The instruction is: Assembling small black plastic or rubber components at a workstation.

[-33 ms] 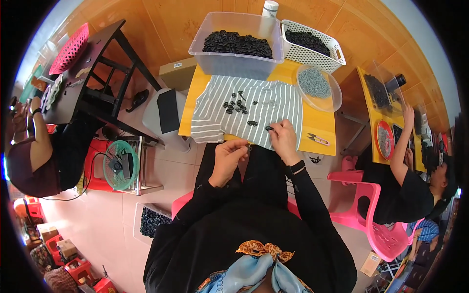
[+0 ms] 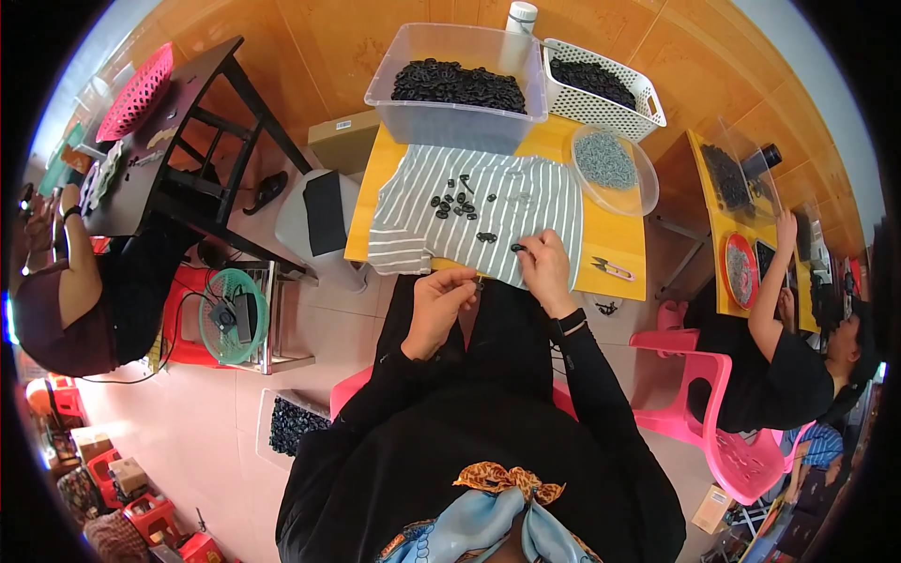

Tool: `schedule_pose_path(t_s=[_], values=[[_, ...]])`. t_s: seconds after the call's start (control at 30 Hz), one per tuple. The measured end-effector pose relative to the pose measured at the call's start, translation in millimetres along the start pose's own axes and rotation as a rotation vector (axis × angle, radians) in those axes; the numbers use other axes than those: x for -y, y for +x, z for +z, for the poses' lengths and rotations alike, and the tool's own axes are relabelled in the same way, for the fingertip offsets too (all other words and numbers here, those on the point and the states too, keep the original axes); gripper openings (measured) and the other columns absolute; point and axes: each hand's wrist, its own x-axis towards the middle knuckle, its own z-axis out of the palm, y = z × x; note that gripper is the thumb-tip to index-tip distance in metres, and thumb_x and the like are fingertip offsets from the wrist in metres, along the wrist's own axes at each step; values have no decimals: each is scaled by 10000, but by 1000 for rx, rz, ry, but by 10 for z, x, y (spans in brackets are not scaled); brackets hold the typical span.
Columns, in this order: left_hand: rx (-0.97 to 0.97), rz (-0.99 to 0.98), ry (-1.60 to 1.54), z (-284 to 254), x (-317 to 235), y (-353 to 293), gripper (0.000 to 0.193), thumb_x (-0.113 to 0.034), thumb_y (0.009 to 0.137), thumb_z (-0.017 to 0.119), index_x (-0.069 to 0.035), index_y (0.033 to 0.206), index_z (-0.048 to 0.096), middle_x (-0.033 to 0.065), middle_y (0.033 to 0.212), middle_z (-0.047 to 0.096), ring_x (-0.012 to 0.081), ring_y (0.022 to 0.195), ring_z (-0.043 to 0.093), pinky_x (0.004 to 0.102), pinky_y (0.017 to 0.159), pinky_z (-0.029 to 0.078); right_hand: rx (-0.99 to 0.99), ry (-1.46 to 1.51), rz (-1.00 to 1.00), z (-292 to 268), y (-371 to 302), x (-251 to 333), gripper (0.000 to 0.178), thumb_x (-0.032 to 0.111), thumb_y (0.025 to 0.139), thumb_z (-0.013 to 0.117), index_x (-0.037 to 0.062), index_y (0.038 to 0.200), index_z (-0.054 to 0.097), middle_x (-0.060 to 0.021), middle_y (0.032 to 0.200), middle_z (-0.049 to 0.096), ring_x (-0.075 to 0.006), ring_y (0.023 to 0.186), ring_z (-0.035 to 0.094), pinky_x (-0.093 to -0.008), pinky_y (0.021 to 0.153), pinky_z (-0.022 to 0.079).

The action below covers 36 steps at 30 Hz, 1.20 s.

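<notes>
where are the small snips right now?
Head view: the snips lie on the yellow table, to the right of the right hand and striped cloth, below the clear round dish.

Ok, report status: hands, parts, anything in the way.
Left hand pinched shut at table edge, contents unclear. Right hand on striped cloth, fingertips at a black ring. Loose rings ahead; snips off right.

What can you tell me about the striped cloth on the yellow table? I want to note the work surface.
The striped cloth is white fabric with thin dark stripes, spread flat but slightly rumpled over the yellow table, its near edge hanging toward the person. Small black rings lie scattered on its middle. The right hand rests on its near edge; the left hand is just off it.
</notes>
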Motion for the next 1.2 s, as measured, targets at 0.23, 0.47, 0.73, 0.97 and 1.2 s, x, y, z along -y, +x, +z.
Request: schedule_pose_path(t_s=[0.23, 0.47, 0.73, 0.97, 1.2], values=[[-12, 13, -9, -34, -2, -16, 216, 11, 803, 595, 62, 1011, 621, 50, 770, 630, 84, 645, 573, 193, 570, 443, -35, 83, -171, 22, -46, -89, 148, -18, 701, 609, 50, 826, 647, -109, 760, 511, -290, 760, 547, -367, 629, 437], [5, -6, -38, -9, 22, -2, 195, 10, 819, 587, 53, 1003, 631, 60, 767, 633, 98, 643, 586, 198, 578, 452, -84, 186, 54, -50, -167, -32, 42, 35, 749, 615, 20, 786, 627, -117, 740, 509, -305, 736, 550, -382, 616, 434], [-4, 12, -30, 6, -3, -26, 195, 8, 816, 591, 53, 1002, 632, 58, 767, 632, 94, 646, 583, 193, 574, 449, -127, -181, -18, 109, -143, 298, 116, 117, 747, 652, 20, 759, 590, -111, 778, 495, -315, 770, 529, -400, 640, 432], [-20, 14, -28, 6, -50, -15, 206, 14, 808, 595, 56, 1007, 628, 42, 743, 625, 74, 633, 569, 183, 560, 443, 30, -216, -308, 158, -137, 238, 104, 16, 764, 622, 28, 866, 610, -81, 811, 537, -239, 744, 558, -327, 631, 445], [37, 46, -29, 92, -46, -38, 244, 23, 798, 589, 40, 1039, 627, 24, 774, 616, 64, 634, 559, 176, 558, 438, 187, 1193, 429, -103, -206, 459, 112, 34, 870, 574, -6, 951, 643, 25, 772, 602, -30, 674, 499, -187, 622, 413]])
